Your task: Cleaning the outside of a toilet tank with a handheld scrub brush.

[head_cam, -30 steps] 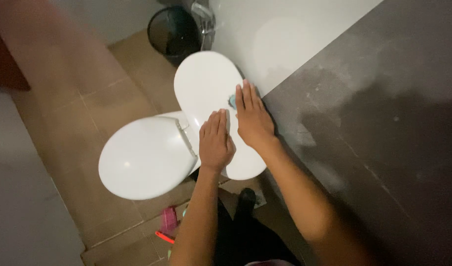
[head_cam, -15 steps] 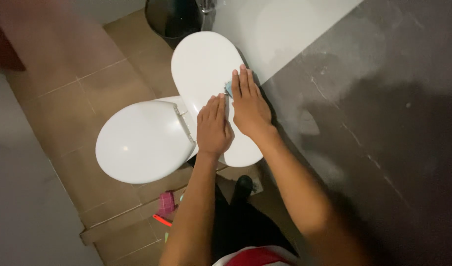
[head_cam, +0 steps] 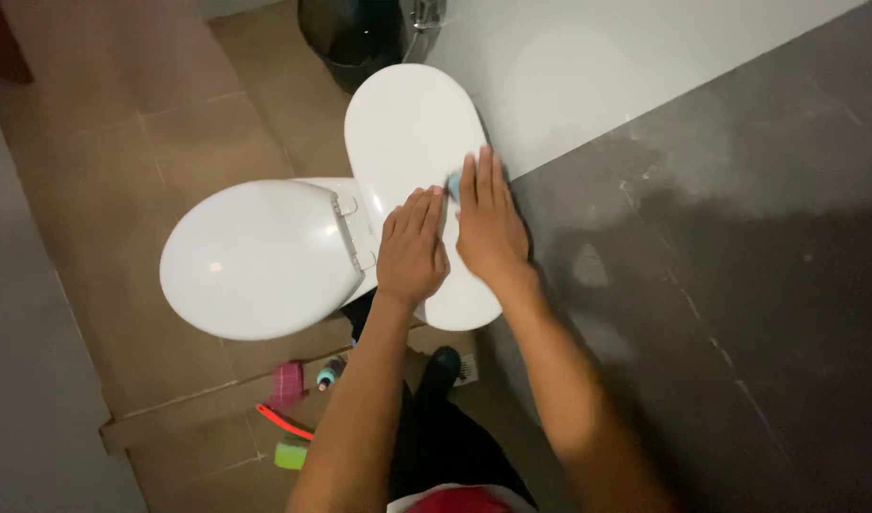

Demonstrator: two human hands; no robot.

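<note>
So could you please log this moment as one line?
left hand: flat on cistern lid | right hand: pressing blue cloth on lid | toilet seat lid: closed

One camera only, on my head, and it looks steeply down past my forearms. My left hand and right hand sit near the middle, close to the lens, flat on the white cistern lid. The closed toilet seat fills the left. The view is tilted: tan floor tiles run left, a dark grey wall right.
</note>
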